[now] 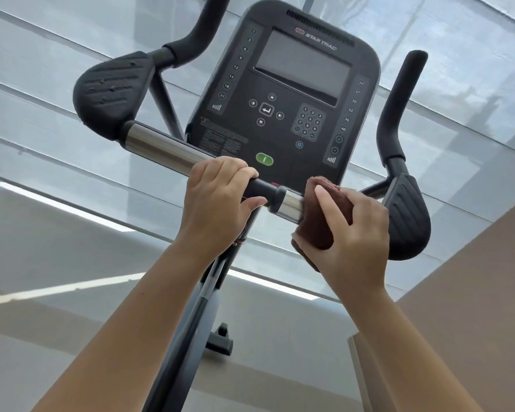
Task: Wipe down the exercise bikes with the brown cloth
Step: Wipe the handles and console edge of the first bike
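An exercise bike fills the head view, with a black console (283, 93) above a handlebar (161, 150) of chrome and black sections. My left hand (217, 203) grips the bar at its middle, fingers curled over the top and thumb underneath. Just to its right, my right hand (351, 230) holds the brown cloth (324, 209) wrapped around the bar's right chrome section (289, 205). The cloth hides the bar beyond that point.
Black elbow pads sit at the left (113, 90) and right (408, 218) ends of the bar, with upright curved grips (399, 105) behind them. The bike's post (191, 322) runs down to the floor. Glass window panels lie behind, and a brown panel (458, 322) stands at right.
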Demonstrator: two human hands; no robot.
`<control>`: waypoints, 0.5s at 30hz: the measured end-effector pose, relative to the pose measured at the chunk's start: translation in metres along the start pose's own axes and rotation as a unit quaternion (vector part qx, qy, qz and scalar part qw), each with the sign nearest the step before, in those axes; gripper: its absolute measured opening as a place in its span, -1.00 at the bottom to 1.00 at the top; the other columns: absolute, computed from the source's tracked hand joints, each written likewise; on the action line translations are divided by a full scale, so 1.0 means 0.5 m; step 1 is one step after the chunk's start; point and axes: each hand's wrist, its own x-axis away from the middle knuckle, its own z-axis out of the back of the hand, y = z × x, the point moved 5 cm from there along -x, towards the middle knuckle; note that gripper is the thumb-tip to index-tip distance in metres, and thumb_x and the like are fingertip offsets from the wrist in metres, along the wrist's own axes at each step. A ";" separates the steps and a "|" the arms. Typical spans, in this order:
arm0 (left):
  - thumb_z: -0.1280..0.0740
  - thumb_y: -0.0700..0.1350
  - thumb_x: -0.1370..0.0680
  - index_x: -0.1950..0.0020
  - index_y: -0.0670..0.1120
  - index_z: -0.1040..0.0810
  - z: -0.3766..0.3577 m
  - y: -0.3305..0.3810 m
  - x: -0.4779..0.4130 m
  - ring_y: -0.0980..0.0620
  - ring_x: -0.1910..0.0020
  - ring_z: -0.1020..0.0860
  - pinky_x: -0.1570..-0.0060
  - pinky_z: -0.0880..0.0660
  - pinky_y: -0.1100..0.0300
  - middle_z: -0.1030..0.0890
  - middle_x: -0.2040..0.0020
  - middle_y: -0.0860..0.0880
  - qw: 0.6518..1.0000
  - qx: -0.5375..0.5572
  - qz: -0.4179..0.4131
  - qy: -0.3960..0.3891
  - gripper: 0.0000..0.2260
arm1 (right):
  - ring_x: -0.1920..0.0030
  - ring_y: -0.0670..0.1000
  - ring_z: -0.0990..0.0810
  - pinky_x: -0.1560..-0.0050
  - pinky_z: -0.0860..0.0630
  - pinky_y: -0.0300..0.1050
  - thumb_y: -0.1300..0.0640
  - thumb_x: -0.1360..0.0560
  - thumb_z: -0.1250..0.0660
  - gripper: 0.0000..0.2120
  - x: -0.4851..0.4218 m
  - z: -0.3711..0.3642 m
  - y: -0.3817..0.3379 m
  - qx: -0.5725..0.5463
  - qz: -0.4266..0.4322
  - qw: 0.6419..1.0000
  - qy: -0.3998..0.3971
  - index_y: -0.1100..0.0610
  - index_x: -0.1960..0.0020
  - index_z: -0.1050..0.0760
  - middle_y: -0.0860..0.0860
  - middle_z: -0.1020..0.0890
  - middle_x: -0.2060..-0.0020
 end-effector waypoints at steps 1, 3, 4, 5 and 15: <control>-0.40 -0.04 -0.44 -0.08 -0.19 -0.55 0.000 0.000 0.000 -0.18 -0.11 -0.48 -0.19 -0.23 0.01 -0.58 -0.06 -0.15 1.000 -0.001 -0.001 0.001 -0.69 | 0.01 0.26 -0.52 0.00 -0.49 0.08 -0.08 -0.25 -0.50 -0.41 -0.021 -0.005 -0.018 -0.025 -0.003 0.999 -0.030 0.12 -0.21 -0.53 0.21 -0.58 -0.04; -0.40 -0.05 -0.43 -0.08 -0.20 -0.55 0.001 0.000 -0.001 -0.18 -0.11 -0.49 -0.19 -0.22 0.02 -0.59 -0.05 -0.15 1.000 -0.002 -0.003 0.002 -0.70 | 0.02 0.19 -0.48 0.06 -0.44 -0.03 -0.16 -0.22 -0.48 -0.35 -0.059 -0.016 -0.038 -0.068 -0.017 0.991 -0.116 0.01 -0.26 -0.48 0.13 -0.55 -0.05; -0.40 -0.06 -0.43 -0.08 -0.20 -0.55 0.002 0.000 -0.002 -0.18 -0.11 -0.49 -0.19 -0.22 0.02 -0.59 -0.05 -0.15 1.000 -0.003 -0.005 0.001 -0.70 | 0.01 0.15 -0.45 0.06 -0.39 -0.07 -0.20 -0.22 -0.46 -0.33 -0.072 -0.021 -0.037 -0.085 -0.022 0.983 -0.163 -0.05 -0.28 -0.44 0.08 -0.52 -0.06; -0.40 -0.06 -0.43 -0.08 -0.20 -0.55 0.003 0.000 -0.002 -0.18 -0.11 -0.49 -0.19 -0.23 0.02 -0.59 -0.06 -0.15 1.000 -0.004 -0.005 0.000 -0.70 | 0.00 0.11 -0.44 0.05 -0.36 -0.11 -0.23 -0.22 -0.43 -0.33 -0.081 -0.025 -0.028 -0.101 -0.025 0.973 -0.207 -0.13 -0.30 -0.40 0.03 -0.50 -0.06; -0.29 -0.08 -0.47 -0.19 -0.24 -0.50 0.022 -0.020 -0.004 -0.16 -0.17 -0.49 -0.22 -0.33 -0.02 -0.57 -0.14 -0.17 0.998 -0.018 -0.046 -0.032 -0.64 | 0.02 -0.05 -0.48 0.00 -0.40 -0.13 -0.31 -0.19 -0.39 -0.45 -0.132 -0.045 0.000 -0.201 0.002 0.894 -0.401 -0.32 -0.17 -0.40 -0.10 -0.54 0.06</control>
